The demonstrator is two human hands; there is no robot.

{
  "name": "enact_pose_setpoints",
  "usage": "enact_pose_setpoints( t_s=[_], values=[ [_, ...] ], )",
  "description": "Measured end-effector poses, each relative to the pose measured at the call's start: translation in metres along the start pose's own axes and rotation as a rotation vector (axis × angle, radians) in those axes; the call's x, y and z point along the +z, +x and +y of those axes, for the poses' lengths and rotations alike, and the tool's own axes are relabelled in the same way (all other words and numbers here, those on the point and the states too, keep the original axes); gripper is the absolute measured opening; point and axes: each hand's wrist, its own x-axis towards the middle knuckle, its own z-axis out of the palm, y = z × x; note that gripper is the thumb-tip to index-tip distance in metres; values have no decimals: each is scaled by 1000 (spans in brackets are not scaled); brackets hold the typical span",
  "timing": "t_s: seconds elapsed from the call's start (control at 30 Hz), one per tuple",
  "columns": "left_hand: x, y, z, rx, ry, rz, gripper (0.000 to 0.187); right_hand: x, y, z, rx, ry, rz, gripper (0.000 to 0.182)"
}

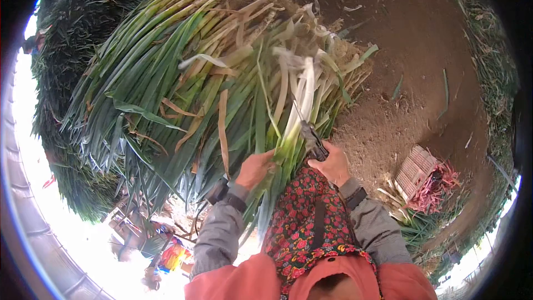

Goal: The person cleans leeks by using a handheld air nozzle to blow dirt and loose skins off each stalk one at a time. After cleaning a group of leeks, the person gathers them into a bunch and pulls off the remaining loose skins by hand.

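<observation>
From here: left hand [255, 169] grips long green onions [288, 140] by their leaves [268, 201], right hand [333, 165] clutches apparent air gun [313, 137]. Likely light, white shafts [305, 88] snappable; hold leaves.

Left hand [256, 169], stalks [288, 138]; right hand [334, 165], tool [313, 140]

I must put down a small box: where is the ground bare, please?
Mostly bare dirt, with some loose leaves, lies between the onion pile and the greenery along the picture's right edge. Another patch lies between the right hand and the slatted container. Crowded: around the left hand, among onion leaves, and by the pink strips.
</observation>
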Motion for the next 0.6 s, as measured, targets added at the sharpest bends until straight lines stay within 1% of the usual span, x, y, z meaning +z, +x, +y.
enact_pose_setpoints(
  t_s=[0.1,0.17,0.2,0.23,0.27,0.3,0.33,0.37,0.4,0.43,0.5,0.6],
  values=[
    [-27,29,-14,110,-388,243,37,2,0,2,20,-165,-45,50],
    [-76,53,-11,226,21,647,33,8,-10,-18,-113,-181,-64,52],
    [-87,78,-66,212,311,729,30,11,-14,-20,-184,-215,-62,52],
    [-109,100,-71,264,433,827,27,11,-14,-22,-187,-309,-167,54],
    [-131,124,-75,304,558,935,25,6,-14,-27,-215,-320,-207,57],
    [-146,137,-72,126,442,740,31,-1,-12,-34,-185,-289,-185,58],
    [-162,150,-68,-70,354,556,42,6,-1,-12,-154,-265,-87,59],
    [-157,180,-107,-99,479,578,56,-5,7,-17,-27,-232,-83,65],
    [-170,177,-72,-199,534,446,57,-13,10,-17,-104,-212,30,68],
    [-172,191,-81,-215,505,452,61,-23,9,-27,-27,-183,-25,69],
    [-159,205,-101,-293,490,553,54,-35,5,-46,1,-222,-259,67],
    [-158,195,-99,-133,782,517,43,-7,1,-17,-249,-352,-112,61]
  ],
)
